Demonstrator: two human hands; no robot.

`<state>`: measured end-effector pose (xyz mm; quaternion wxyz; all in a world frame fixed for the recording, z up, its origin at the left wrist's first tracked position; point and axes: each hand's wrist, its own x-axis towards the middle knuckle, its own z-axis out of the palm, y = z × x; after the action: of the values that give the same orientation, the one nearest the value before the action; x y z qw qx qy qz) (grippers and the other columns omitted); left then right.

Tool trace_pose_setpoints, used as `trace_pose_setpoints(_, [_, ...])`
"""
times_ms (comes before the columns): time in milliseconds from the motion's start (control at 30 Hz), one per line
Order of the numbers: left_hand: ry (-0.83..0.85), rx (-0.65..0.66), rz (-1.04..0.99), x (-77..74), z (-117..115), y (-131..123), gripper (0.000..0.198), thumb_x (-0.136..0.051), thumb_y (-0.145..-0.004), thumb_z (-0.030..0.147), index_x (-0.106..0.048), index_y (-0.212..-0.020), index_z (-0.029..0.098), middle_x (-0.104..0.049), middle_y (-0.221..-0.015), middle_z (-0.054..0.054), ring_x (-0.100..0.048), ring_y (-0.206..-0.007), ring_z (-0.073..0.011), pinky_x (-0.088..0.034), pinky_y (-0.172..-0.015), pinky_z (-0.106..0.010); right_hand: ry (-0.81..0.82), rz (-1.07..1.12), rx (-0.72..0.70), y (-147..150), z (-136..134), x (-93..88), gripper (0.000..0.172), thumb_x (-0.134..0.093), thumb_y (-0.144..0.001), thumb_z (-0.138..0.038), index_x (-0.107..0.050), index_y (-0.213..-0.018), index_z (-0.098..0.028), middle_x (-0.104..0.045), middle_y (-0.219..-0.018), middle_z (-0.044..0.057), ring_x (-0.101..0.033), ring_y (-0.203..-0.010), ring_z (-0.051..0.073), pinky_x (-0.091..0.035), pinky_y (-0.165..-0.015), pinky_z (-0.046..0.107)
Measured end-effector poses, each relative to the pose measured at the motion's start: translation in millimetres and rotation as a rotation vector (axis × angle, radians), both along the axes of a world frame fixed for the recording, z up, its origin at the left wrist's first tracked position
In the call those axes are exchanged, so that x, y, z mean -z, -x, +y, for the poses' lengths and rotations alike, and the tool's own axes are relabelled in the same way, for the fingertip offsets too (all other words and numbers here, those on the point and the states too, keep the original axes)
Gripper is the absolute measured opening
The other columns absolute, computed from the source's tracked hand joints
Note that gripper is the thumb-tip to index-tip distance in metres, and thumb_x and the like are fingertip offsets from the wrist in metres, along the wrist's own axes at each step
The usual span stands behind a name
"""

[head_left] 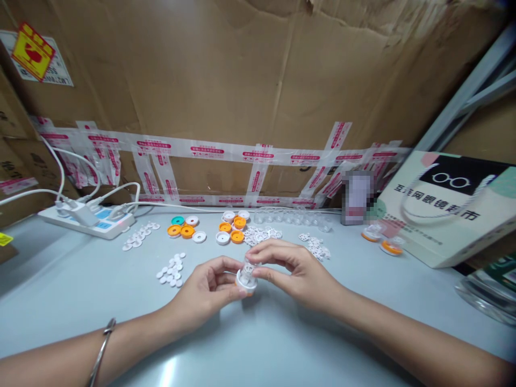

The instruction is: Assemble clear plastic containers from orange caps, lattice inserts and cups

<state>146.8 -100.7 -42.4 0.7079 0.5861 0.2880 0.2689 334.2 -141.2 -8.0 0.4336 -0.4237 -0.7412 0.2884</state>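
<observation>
Between my hands, just above the table, is a small round white-and-orange base (pixel 246 285) with a clear plastic top (pixel 249 266) and white parts inside. My left hand (pixel 213 285) grips the base, thumb in front and fingers behind. The fingers and thumb of my right hand (pixel 288 269) close around the clear top. Behind them lie orange and white round caps (pixel 237 236) and a heap of white openwork pieces (pixel 264 235). Small white discs (pixel 171 270) are spread left of my left hand. Whether the top is fully seated on the base, I cannot tell.
Several clear cups (pixel 306 219) line the back. Two orange-based pieces with clear tops (pixel 391 246) stand at right near a paper bag (pixel 447 209). A power strip (pixel 92 220) with cables is at left, white stemmed pieces (pixel 141 235) beside it. A large cardboard box (pixel 209 97) walls the back.
</observation>
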Motion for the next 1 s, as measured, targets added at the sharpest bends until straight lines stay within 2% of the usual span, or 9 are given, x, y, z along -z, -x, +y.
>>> trace_pose_setpoints(200, [-0.002, -0.024, 0.045, 0.1, -2, 1, 0.033, -0.075, -0.065, 0.030, -0.056, -0.089, 0.016, -0.065, -0.081, -0.001, -0.061, -0.076, -0.0144, -0.046, -0.077, -0.031, -0.016, 0.001, 0.016, 2, -1, 3.8, 0.007, -0.067, -0.075, -0.020, -0.067, -0.082, -0.020, -0.067, -0.091, 0.004, -0.063, -0.087, 0.015, -0.050, -0.081, 0.033])
trace_pose_setpoints(467, [-0.071, -0.058, 0.129, -2.1, -2, 0, 0.033, -0.072, -0.067, 0.030, -0.055, -0.090, 0.015, -0.061, -0.075, 0.000, -0.058, -0.069, -0.0127, -0.044, -0.071, -0.028, 0.044, 0.113, 0.128, 10, -1, 17.7, 0.007, -0.065, -0.075, -0.025, -0.063, -0.079, -0.019, -0.065, -0.088, 0.005, -0.062, -0.087, 0.018, -0.048, -0.082, 0.038])
trace_pose_setpoints(600, [-0.067, -0.037, 0.100, 1.1, 0, 0, 0.031, -0.070, -0.069, 0.029, -0.053, -0.091, 0.016, -0.059, -0.074, 0.002, -0.056, -0.067, -0.0108, -0.042, -0.067, -0.026, 0.134, 0.230, 0.108, 14, 0, 22.1, 0.009, -0.064, -0.074, -0.025, -0.061, -0.081, -0.020, -0.063, -0.091, 0.004, -0.060, -0.092, 0.017, -0.047, -0.085, 0.037])
trace_pose_setpoints(767, [-0.030, -0.076, 0.067, 3.7, 2, -1, 0.037, -0.077, -0.058, 0.022, -0.050, -0.084, 0.017, -0.057, -0.071, 0.005, -0.055, -0.064, -0.0099, -0.042, -0.066, -0.025, 0.207, 0.322, 0.096, 19, 2, 23.2, 0.012, -0.066, -0.073, -0.026, -0.062, -0.082, -0.020, -0.063, -0.093, 0.004, -0.061, -0.091, 0.016, -0.048, -0.086, 0.036])
trace_pose_setpoints(1000, [-0.041, -0.118, 0.147, -1.2, 2, -3, 0.033, -0.073, -0.062, 0.028, -0.053, -0.084, 0.015, -0.057, -0.068, 0.004, -0.053, -0.065, -0.0102, -0.040, -0.066, -0.024, 0.348, 0.474, 0.011, 19, 7, 27.2, 0.014, -0.067, -0.073, -0.026, -0.061, -0.084, -0.021, -0.067, -0.099, 0.004, -0.062, -0.094, 0.015, -0.047, -0.088, 0.035])
